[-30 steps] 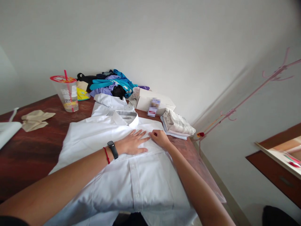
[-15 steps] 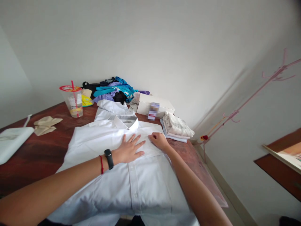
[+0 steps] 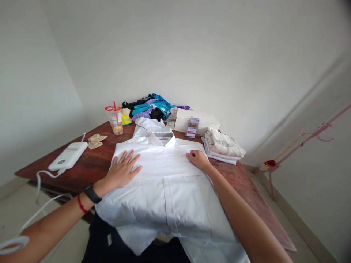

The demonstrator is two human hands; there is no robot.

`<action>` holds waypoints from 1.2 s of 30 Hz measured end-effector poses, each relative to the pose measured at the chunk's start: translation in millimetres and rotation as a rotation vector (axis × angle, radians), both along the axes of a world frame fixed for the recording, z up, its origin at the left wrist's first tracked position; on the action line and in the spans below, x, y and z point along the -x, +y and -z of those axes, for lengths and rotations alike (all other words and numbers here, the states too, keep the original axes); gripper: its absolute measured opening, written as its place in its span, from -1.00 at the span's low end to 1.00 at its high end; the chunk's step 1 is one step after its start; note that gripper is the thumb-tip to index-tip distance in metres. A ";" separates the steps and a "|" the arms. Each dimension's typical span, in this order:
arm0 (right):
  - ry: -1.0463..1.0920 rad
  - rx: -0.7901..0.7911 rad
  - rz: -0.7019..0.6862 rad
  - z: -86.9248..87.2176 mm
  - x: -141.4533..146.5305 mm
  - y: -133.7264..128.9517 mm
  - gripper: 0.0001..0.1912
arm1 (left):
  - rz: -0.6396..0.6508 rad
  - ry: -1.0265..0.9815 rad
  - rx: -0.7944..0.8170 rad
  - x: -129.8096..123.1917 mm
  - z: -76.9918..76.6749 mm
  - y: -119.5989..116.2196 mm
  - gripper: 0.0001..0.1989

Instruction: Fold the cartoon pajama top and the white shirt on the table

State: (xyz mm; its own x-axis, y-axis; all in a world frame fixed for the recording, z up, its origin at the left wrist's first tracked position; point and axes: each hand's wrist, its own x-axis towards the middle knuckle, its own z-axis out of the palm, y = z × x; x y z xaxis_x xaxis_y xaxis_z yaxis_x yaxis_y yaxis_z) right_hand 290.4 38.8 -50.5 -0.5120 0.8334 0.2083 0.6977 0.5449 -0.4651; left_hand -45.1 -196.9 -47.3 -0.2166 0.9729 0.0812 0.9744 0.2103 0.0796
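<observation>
A white button-up shirt (image 3: pixel 153 160) lies spread on the dark red-brown table, its collar toward the wall and its lower part hanging over the near edge. My left hand (image 3: pixel 122 170) rests flat on the shirt's left side, fingers spread, with a black band and a red string at the wrist. On the shirt's right side, near the shoulder, my right hand (image 3: pixel 198 160) is closed, knuckles up; whatever its curled fingers hold, if anything, is hidden. Another white garment (image 3: pixel 150 125) lies beyond the collar.
Left on the table (image 3: pixel 90 166) are a cabled white device (image 3: pixel 68 156), a crumpled napkin (image 3: pixel 95 141) and a plastic cup (image 3: pixel 115 120). Behind lie piled clothes (image 3: pixel 153 107) and a white box (image 3: pixel 210 121). Folded clothes (image 3: pixel 223 144) sit right, near a pink rack (image 3: pixel 296 146).
My left hand has slid from the middle of the shirt to its left side. My right hand stays closed near the right shoulder. The view has turned left, showing the cable and floor.
</observation>
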 end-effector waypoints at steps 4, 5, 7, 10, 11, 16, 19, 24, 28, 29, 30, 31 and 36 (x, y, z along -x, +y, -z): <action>0.013 -0.003 0.005 -1.0 -0.3 -0.5 -0.60 | -0.170 -0.085 0.062 20.4 -4.5 4.7 -0.19; 0.017 -0.005 0.007 -1.3 -0.6 -0.4 -0.59 | -0.216 -0.107 0.069 26.0 -5.1 6.5 -0.15; 0.024 -0.007 0.008 -1.7 -1.2 0.3 -0.60 | -0.287 -0.138 0.069 34.5 -5.6 8.7 -0.09; 0.031 -0.003 0.002 -1.5 -2.0 1.8 -0.61 | -0.323 -0.132 0.036 37.0 -4.2 4.8 -0.11; 0.034 -0.002 0.001 -1.3 -2.2 2.4 -0.61 | -0.315 -0.122 0.027 35.2 -3.3 1.3 -0.12; 0.045 0.010 0.011 -1.0 -2.4 4.5 -0.64 | -0.237 -0.096 0.027 22.0 -0.3 -27.0 -0.21; 0.050 0.022 0.021 -2.1 -2.3 5.0 -0.64 | -0.212 -0.066 0.050 19.3 1.2 -45.9 -0.30; 0.062 0.041 0.027 -4.4 -3.1 5.3 -0.64 | -0.120 0.039 0.078 30.8 7.6 -71.8 -0.32; 0.058 0.045 0.029 -5.0 -3.6 5.7 -0.62 | -0.124 0.044 0.147 54.1 0.8 -78.0 -0.31; 0.055 0.042 0.031 -5.0 -3.5 5.8 -0.62 | -0.168 0.039 0.180 59.0 -4.5 -75.9 -0.30; 0.051 0.040 0.032 -5.1 -3.5 5.8 -0.61 | -0.215 0.044 0.202 62.3 -10.8 -72.4 -0.29; 0.047 0.037 0.032 -5.1 -3.4 5.7 -0.61 | -0.257 0.060 0.207 63.7 -17.8 -67.4 -0.27; 0.022 0.022 0.019 -6.0 -3.4 4.8 -0.64 | -0.157 0.083 0.079 46.8 -41.4 -21.7 -0.14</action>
State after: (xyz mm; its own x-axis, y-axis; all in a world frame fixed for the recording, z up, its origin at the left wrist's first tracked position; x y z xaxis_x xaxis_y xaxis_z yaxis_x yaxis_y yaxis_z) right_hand 293.8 43.6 -44.5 -0.4913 0.8476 0.2005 0.6976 0.5208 -0.4920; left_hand -91.8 -218.7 -5.9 -0.3621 0.9317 0.0294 0.9316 0.3627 -0.0223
